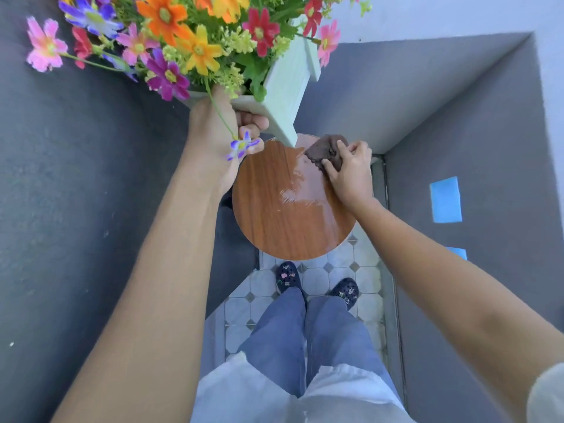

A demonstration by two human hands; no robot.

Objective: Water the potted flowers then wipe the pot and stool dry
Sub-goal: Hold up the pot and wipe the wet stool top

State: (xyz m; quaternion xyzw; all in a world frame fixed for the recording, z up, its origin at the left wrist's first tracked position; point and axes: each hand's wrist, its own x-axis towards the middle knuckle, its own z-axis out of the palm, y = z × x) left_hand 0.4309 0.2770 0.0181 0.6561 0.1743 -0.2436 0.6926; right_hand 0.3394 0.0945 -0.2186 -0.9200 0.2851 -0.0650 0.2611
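The upper part of the flowers [183,35] is cut off by the top edge of the view, and much of the pale green pot [283,87] is hidden behind blooms and leaves; the legs of the stool [274,215] are concealed beneath its round wooden seat. The pot is held lifted and tilted above the far edge of the seat by the left hand [222,132], whose fingers are curled under the pot's base, partly screened by a drooping purple flower. A crumpled brown cloth [326,151] is pressed onto the far right of the seat by the right hand [348,172], its fingers bent over the cloth and the thumb at its near side. A wet sheen is seen on the seat just left of and below the right hand. Both forearms are stretched forward. Blue trousers [305,337] and dark clogs [288,277] are seen on a tiled floor [317,280] below the hands.
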